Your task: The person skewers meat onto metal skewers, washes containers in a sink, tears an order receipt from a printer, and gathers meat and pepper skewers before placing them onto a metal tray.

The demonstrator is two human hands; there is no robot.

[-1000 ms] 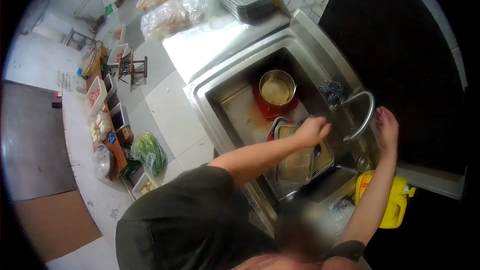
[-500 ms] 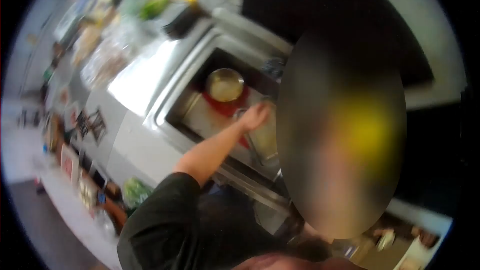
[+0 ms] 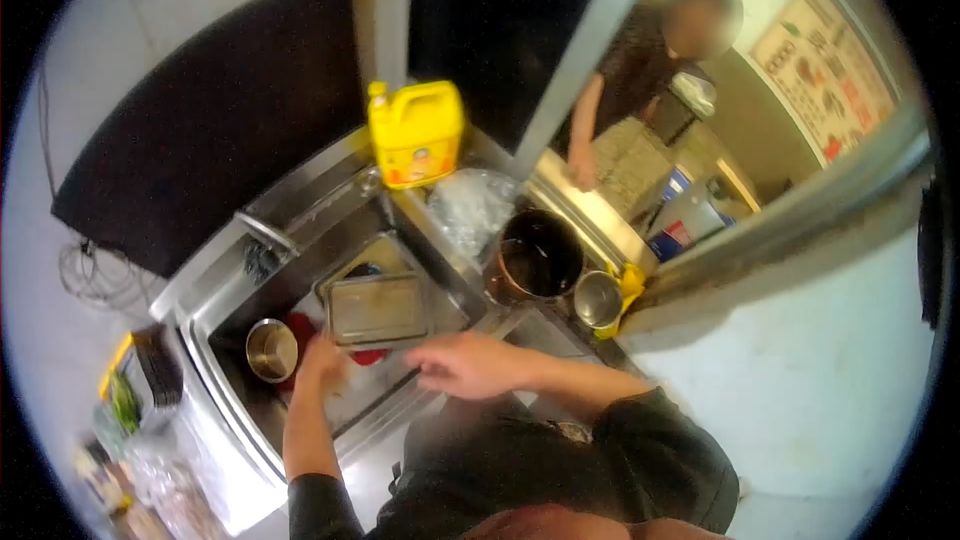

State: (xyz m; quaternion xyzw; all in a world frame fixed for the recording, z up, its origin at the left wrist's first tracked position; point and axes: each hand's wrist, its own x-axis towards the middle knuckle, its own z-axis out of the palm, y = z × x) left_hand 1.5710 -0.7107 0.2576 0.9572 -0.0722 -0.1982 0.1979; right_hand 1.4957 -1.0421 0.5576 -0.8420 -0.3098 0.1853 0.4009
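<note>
Tray point(image 3: 376, 312): laid in the sink point(image 3: 208, 300), near the metal pot point(image 3: 272, 351).
Left hand point(image 3: 321, 365): held between pot and tray; its grip cannot be told.
Right hand point(image 3: 462, 365): held near the tray, fingers loosely apart.
Yellow jug point(image 3: 418, 135): placed beyond the tray.

A pale wall point(image 3: 790, 410) stands right of the right grip point(image 3: 465, 365). A dark panel point(image 3: 220, 130) rises beyond the left grip point(image 3: 322, 372); beyond the right, a poster point(image 3: 825, 75) hangs behind a frame point(image 3: 588, 55).

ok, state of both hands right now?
Left hand: blurred, can't tell if open or closed.
Right hand: loosely open, nothing visible in it.
</note>
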